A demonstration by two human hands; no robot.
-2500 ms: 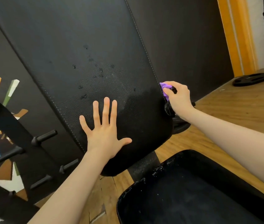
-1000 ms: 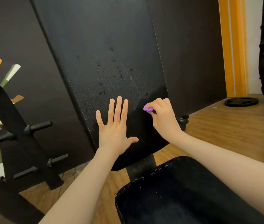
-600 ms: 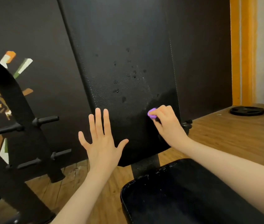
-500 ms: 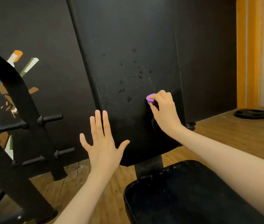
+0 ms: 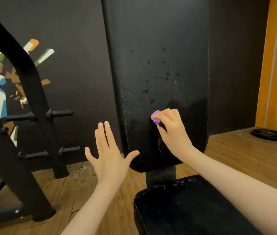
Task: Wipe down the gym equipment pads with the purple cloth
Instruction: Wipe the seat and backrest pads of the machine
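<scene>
A tall black back pad point(image 5: 158, 48) stands nearly upright in front of me, with dark wet spots in its middle and a damp, darker patch low down. My right hand point(image 5: 172, 129) is shut on a bunched purple cloth point(image 5: 155, 117) and presses it against the lower middle of the pad. Only a small tip of the cloth shows past my fingers. My left hand point(image 5: 108, 153) is open with fingers spread, held off the pad's lower left edge. The black seat pad point(image 5: 185, 209) lies below, at the bottom right.
A black steel rack point(image 5: 24, 106) with horizontal pegs stands at the left on the wooden floor point(image 5: 244, 160). A black weight plate point(image 5: 270, 134) lies on the floor at the right, near an orange wall strip point(image 5: 276, 61). A dark wall is behind.
My left hand has come off the back pad and drifted left of it. My right hand has carried the cloth from the pad's right edge in toward its lower middle.
</scene>
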